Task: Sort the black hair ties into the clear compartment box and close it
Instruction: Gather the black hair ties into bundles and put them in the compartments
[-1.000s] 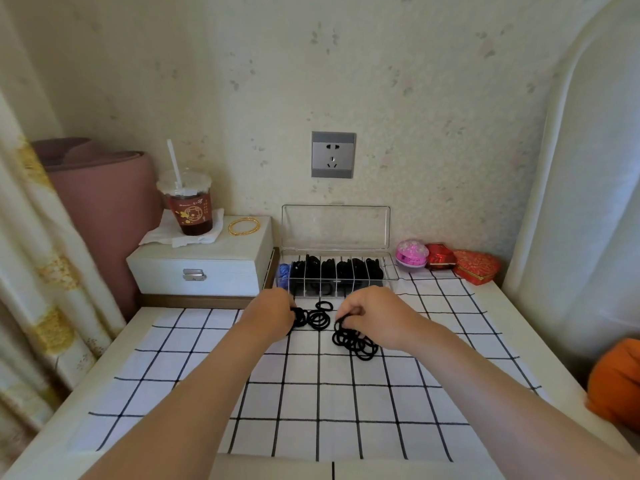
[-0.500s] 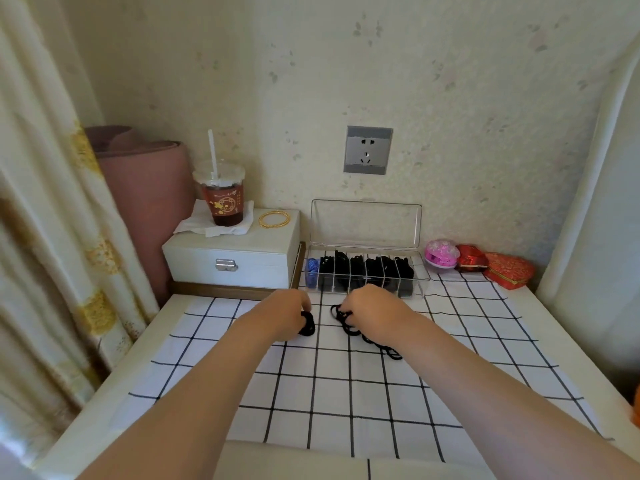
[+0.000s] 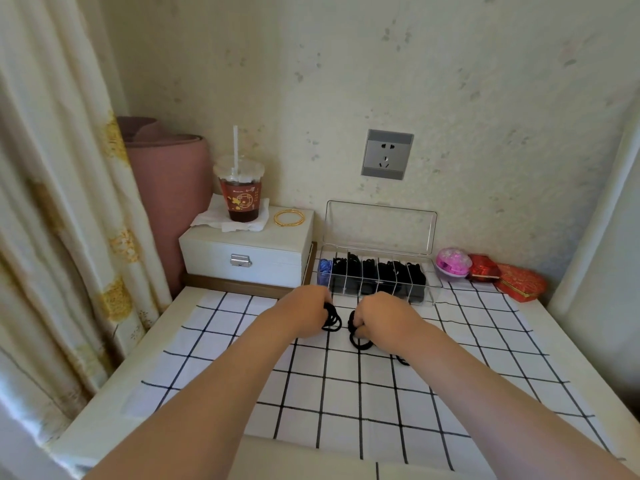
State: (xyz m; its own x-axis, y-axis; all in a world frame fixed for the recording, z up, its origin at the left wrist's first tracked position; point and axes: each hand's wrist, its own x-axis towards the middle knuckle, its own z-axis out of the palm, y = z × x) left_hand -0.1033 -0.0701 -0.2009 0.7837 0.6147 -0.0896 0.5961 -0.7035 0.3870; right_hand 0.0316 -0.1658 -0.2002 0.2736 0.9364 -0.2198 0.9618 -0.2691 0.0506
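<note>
The clear compartment box (image 3: 433,289) stands open against the wall, its lid (image 3: 381,226) upright; most compartments hold black hair ties, the leftmost a blue one. My left hand (image 3: 304,315) is closed on a bunch of black hair ties (image 3: 331,318) just in front of the box. Beside it, my right hand (image 3: 384,318) grips another bunch of black ties (image 3: 358,339) that trails onto the checked cloth. One more tie (image 3: 401,360) peeks out from under my right forearm.
A white jewellery box (image 3: 249,254) at the left carries an iced drink with a straw (image 3: 240,192) and a gold bangle (image 3: 289,217). A pink case (image 3: 453,262) and two red boxes (image 3: 519,282) lie right of the clear box. Curtain hangs at left.
The camera has turned left and down, so the scene sits further right. Both hands have gathered ties off the cloth and drawn closer together; the loose pile has shrunk.
</note>
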